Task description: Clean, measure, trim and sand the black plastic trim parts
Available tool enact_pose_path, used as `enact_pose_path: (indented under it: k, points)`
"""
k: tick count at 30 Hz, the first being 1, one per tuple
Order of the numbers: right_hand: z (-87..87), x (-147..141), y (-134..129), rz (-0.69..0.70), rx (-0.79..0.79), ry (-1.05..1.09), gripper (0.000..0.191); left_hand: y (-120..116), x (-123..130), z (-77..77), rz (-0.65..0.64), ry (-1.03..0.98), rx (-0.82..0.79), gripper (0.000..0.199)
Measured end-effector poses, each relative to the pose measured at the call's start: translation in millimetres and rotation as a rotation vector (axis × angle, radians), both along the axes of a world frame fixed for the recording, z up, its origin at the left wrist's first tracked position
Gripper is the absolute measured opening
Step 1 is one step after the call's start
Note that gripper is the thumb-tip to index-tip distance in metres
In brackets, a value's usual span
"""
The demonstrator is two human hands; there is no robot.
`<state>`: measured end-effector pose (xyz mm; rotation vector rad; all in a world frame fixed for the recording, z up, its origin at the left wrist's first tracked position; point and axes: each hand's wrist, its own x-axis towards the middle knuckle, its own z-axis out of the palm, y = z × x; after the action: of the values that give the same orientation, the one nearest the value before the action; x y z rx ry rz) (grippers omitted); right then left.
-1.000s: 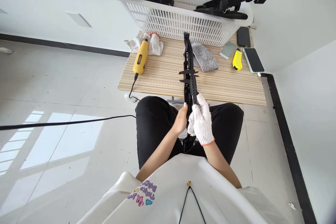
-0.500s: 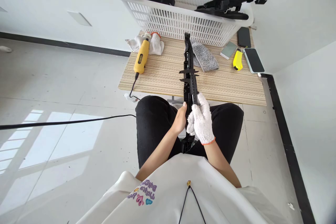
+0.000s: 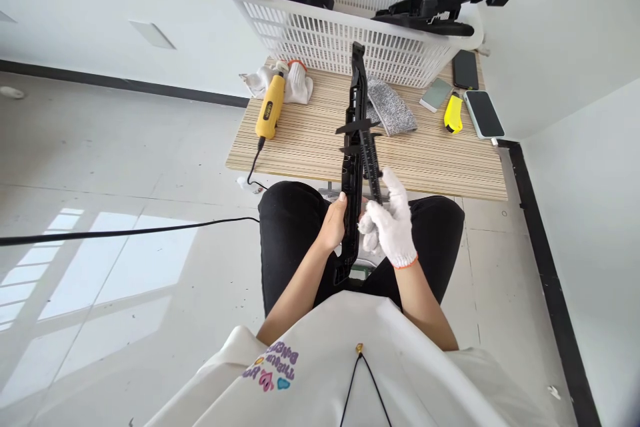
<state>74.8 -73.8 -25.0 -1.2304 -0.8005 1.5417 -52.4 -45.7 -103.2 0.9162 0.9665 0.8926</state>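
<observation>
My bare left hand (image 3: 334,223) grips a long black plastic part (image 3: 353,180) by its lower half, thumb on its left side. The part stands lengthwise above my lap, its far end reaching over the table. In a white knitted glove, my right hand (image 3: 391,220) is closed on a black caliper (image 3: 371,160). The caliper's jaws lie across the upper middle of the part, slightly tilted; whether they touch it I cannot tell. Some fingers of my left hand are hidden behind the part.
A white basket (image 3: 320,33) with black plastic parts stands at the table's (image 3: 305,147) back. On the left lie a yellow corded power tool (image 3: 271,107) and a white glove (image 3: 300,83). A grey cloth (image 3: 393,107), a yellow cutter (image 3: 453,113) and phones (image 3: 484,115) lie to the right.
The black part has shifted slightly away from me, its lower end swinging left with my left hand. My right hand and the caliper have moved a little right, and the caliper tilts more.
</observation>
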Motion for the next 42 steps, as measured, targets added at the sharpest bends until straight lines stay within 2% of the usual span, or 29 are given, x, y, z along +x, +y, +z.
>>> enact_pose_path:
  k: [4,8,13,16,20,24,31,36,42]
  points:
    - [20.9,15,2,-0.105,0.115,-0.002,0.079,2,-4,7.4,0.033,-0.119,0.044,0.064]
    - [31.1,22,-2,-0.173,0.177,-0.012,0.075,13,-5,25.4,0.051,-0.178,0.045,0.062]
    - [19.5,21,-20,-0.110,0.105,0.070,0.056,46,-4,56.0,0.020,-0.170,0.165,0.062]
    - [9.5,17,-29,-0.081,0.044,0.097,0.052,69,2,64.9,0.052,-0.142,0.250,0.059]
    - [2.6,11,-32,-0.031,-0.048,0.075,0.051,92,14,65.8,0.017,-0.201,0.237,0.054]
    - [-0.8,8,-29,-0.048,-0.034,0.008,0.048,99,22,67.2,-0.025,-0.259,0.189,0.057]
    - [-9.7,5,-27,-0.107,0.064,0.018,0.029,96,18,72.6,-0.054,-0.281,0.157,0.082]
    - [-10.4,0,-26,-0.148,0.121,-0.034,0.041,96,18,73.8,-0.041,-0.261,0.131,0.082]
    - [-10.4,-2,-27,-0.093,0.086,-0.047,0.051,98,19,70.9,-0.012,-0.246,0.165,0.088]
